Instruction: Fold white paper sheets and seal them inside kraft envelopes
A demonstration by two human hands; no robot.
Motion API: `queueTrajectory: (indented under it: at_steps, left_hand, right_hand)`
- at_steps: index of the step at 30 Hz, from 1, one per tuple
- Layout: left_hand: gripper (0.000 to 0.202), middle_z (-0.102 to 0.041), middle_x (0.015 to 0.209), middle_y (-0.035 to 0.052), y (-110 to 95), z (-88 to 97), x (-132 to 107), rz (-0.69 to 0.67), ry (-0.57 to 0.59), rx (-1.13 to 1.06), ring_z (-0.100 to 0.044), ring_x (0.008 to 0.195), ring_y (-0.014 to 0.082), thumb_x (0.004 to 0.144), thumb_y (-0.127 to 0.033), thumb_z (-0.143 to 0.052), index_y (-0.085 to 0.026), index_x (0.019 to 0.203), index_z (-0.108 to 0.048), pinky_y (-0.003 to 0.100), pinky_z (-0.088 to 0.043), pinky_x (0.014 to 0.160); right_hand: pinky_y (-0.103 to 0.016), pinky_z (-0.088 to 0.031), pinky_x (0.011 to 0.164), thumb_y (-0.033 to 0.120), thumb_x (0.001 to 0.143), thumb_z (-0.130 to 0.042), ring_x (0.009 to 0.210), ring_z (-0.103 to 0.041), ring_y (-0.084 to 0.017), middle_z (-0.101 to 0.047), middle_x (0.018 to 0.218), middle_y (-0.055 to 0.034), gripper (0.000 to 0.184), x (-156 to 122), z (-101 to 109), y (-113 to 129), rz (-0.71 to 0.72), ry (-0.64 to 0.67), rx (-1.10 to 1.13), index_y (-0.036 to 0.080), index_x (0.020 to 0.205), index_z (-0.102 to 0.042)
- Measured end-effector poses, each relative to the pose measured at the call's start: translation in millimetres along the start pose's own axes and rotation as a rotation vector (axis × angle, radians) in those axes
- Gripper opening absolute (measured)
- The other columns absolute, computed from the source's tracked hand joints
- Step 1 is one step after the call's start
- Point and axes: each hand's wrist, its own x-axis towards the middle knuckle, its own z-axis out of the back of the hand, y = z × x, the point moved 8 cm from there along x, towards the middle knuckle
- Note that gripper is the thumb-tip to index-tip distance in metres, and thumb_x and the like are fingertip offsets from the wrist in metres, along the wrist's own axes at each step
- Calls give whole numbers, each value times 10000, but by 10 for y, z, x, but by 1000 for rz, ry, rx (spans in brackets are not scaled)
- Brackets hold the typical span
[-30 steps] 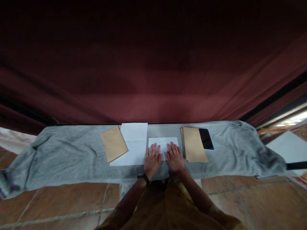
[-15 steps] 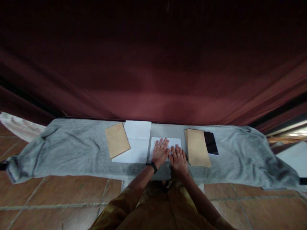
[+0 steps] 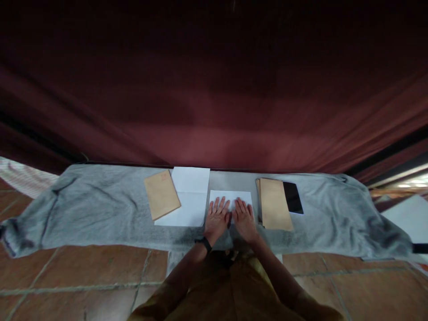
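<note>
A folded sheet of white paper lies on the grey cloth in front of me. My left hand, with a dark band at the wrist, rests flat on its left part, fingers stretched out. On the right part lies my right hand, also flat with fingers extended. Both palms cover much of the sheet's near side. To the left is a larger white sheet with a crease across it, partly under a brown envelope. Right of my hands sits a stack of brown envelopes.
A dark-screened phone is partly tucked beside the envelope stack. Grey cloth covers the long narrow surface. A dark red curtain-like wall rises behind it. Tiled floor shows below.
My left hand has slid left and my right hand has shifted slightly left, so the hands are now farther apart on the folded paper. The whole view has shifted slightly.
</note>
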Motion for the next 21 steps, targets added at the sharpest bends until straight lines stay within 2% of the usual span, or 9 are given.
queueTrajectory:
  at_steps: [2,4,9,13,17,21]
  left_hand:
    - [558,-340,1628,47,-1,-3,-5,4,12,3,-204,1536,284,1002,-305,-404,-218,1552,-366,537,-194,1251]
    - [571,-337,1629,58,-4,0,7,11,15,5,-203,1537,281,991,-278,-404,-190,1553,-358,536,-194,1251]
    - [555,-340,1627,74,-30,19,15,5,13,-8,-215,1532,295,984,-288,-409,-169,1525,-398,557,-189,1247]
    - [549,-341,1626,76,-28,25,15,16,34,-21,-213,1532,303,982,-321,-420,-173,1510,-427,555,-176,1250]
    - [562,-324,1635,61,-24,30,19,19,42,-27,-194,1539,289,990,-329,-395,-177,1532,-396,532,-165,1258]
    - [566,-293,1649,31,-15,30,9,12,42,-13,-171,1545,274,994,-299,-372,-203,1551,-364,519,-157,1263]
  right_hand:
    - [-497,-251,1204,238,1046,-302,1482,-334,-253,-397,1589,-122,465,126,-13,157,128,41,19,155,1460,-496]
    - [-504,-247,1207,222,1034,-340,1490,-318,-256,-385,1597,-118,439,227,-16,237,197,53,10,167,1421,-538]
    - [-515,-236,1208,223,1025,-383,1491,-313,-267,-383,1599,-111,411,346,-4,207,223,11,-29,187,1388,-572]
    - [-505,-235,1206,229,1030,-368,1464,-361,-256,-403,1584,-129,443,385,24,159,195,-37,-12,180,1442,-525]
    - [-486,-225,1219,249,1050,-300,1479,-337,-237,-417,1577,-108,476,314,19,157,177,-18,30,148,1483,-471]
    - [-468,-220,1232,322,1067,-272,1491,-318,-214,-423,1576,-87,508,49,23,137,149,3,72,149,1528,-402]
